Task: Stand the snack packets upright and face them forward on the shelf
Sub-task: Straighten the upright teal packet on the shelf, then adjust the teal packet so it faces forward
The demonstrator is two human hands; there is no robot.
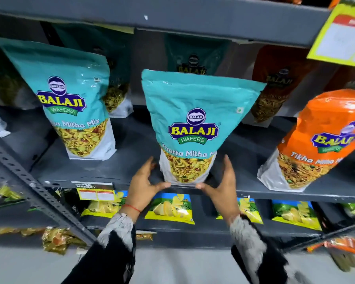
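Observation:
A teal Balaji Khatta Mitha Mix packet (193,111) stands upright at the front edge of the grey shelf (131,160), label facing me. My left hand (143,185) and my right hand (221,185) flank its base, fingers spread and a little apart from its sides. Both thumbs touch its bottom front edge. A second teal packet (70,103) stands upright to the left, turned slightly. An orange Tikha Mitha Mix packet (316,144) at the right leans to the left with its top crumpled.
More teal and orange packets (275,85) stand at the back of the shelf. A yellow price card (340,35) hangs from the shelf above. Below, yellow chip packets (170,208) lie on a lower shelf. A perforated grey upright (29,181) crosses the left.

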